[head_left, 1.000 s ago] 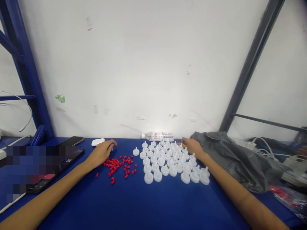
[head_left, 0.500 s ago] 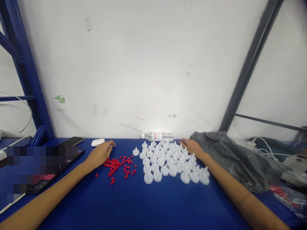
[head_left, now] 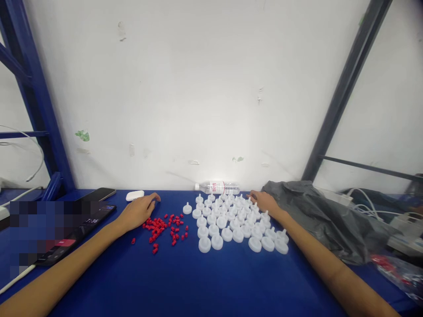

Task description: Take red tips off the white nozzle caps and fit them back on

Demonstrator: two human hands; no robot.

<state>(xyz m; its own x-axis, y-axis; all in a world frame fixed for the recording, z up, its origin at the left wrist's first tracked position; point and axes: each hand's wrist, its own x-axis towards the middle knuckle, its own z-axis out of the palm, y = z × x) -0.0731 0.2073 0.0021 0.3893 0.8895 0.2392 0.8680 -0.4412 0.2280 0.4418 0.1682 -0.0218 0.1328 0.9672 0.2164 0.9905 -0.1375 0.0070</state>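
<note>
My left hand (head_left: 140, 210) rests on the blue tabletop beside a scattered pile of small red plastic caps (head_left: 158, 226). Its fingers are loosely bent, thumb and forefinger a little apart, and nothing shows between them. Across the table, my right hand (head_left: 265, 203) lies at the far right edge of a group of white, round plastic lids with narrow spouts (head_left: 221, 222). Its fingers reach forward with nothing visible in them; some are hidden by the hand itself. Most lids stand spout up, and one sits slightly apart on the left.
A clear plastic bottle (head_left: 217, 188) lies on its side against the wall. To the left are a white case (head_left: 135, 195), a dark phone (head_left: 102, 193) and a lit phone (head_left: 86, 229). Grey plastic sheeting (head_left: 317, 220) and a clear bag with red pieces (head_left: 396, 270) lie to the right.
My left fingertips have shifted slightly to the right, with the thumb lifting a little away from the forefinger. The right hand, caps and lids stay put. The lit phone's clock has changed.
</note>
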